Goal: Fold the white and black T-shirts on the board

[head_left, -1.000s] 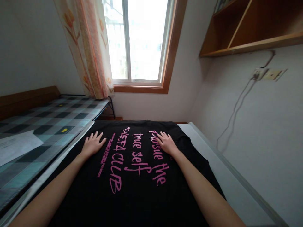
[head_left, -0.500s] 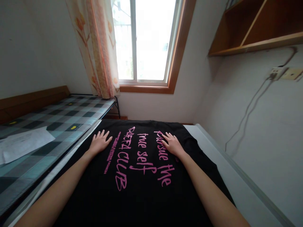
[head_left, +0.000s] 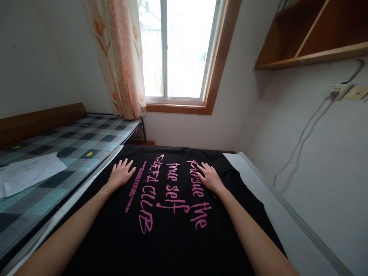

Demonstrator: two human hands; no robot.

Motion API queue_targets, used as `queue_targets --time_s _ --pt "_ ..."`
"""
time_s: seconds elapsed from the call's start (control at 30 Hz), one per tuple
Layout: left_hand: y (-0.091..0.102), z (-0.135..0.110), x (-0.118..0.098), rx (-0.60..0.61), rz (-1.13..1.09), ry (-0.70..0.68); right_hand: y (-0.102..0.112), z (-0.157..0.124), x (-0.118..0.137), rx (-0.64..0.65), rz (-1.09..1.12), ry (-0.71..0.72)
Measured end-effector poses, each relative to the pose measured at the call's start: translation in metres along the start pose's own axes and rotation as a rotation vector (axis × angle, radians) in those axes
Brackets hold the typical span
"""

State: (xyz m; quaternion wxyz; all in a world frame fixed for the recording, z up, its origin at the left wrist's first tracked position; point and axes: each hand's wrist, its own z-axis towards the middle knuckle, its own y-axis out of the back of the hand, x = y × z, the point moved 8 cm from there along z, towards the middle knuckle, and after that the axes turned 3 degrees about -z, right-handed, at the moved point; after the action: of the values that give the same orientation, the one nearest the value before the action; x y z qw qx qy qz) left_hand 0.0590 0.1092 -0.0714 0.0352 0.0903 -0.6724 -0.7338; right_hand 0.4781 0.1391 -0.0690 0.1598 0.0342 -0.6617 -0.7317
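Observation:
A black T-shirt [head_left: 178,245] with pink lettering lies spread over a white surface [head_left: 287,214], its print turned sideways to me. My left hand [head_left: 121,173] rests flat on the cloth left of the lettering, fingers spread. On the right, my right hand [head_left: 211,177] also lies flat, its fingertips touching the top line of print. Neither hand grips the fabric. The shirt's near edge is out of view.
To the left stands a bed with a checkered mattress [head_left: 71,142] and papers [head_left: 34,172] on it. Ahead are a curtain [head_left: 123,76] and a window [head_left: 184,50]. A wooden shelf [head_left: 310,34] and a cable [head_left: 301,134] are on the right wall.
Both hands stay in nearly the same place on the shirt, still flat. The view has shifted very slightly.

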Motion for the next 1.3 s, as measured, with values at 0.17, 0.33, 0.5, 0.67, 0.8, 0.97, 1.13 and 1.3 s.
queue_targets --time_s 0.17,0.33,0.5,0.67,0.8,0.97,1.13,1.3 --pt "0.001 -0.002 -0.001 0.002 0.007 0.002 0.000 -0.002 0.001 -0.004 0.002 -0.003" --pt "0.000 -0.001 -0.001 -0.007 0.017 -0.001 0.002 -0.004 0.002 -0.013 -0.002 -0.006" --pt "-0.002 0.000 0.000 -0.007 0.019 -0.009 0.001 -0.005 0.004 0.001 -0.023 -0.012" --pt "-0.003 0.001 0.001 -0.022 0.014 -0.014 -0.002 -0.006 0.006 0.012 -0.070 -0.007" --pt "-0.002 0.000 0.002 -0.026 0.006 -0.014 -0.003 -0.007 0.007 0.024 -0.078 -0.013" --pt "-0.002 -0.003 0.004 -0.013 0.000 -0.009 -0.002 -0.012 0.007 0.025 -0.071 -0.016" --pt "-0.001 -0.008 0.002 -0.010 0.004 -0.006 0.001 -0.016 0.009 0.023 -0.055 -0.024" --pt "0.005 -0.028 -0.012 -0.019 0.000 0.006 0.006 -0.030 0.010 0.012 -0.080 -0.090"
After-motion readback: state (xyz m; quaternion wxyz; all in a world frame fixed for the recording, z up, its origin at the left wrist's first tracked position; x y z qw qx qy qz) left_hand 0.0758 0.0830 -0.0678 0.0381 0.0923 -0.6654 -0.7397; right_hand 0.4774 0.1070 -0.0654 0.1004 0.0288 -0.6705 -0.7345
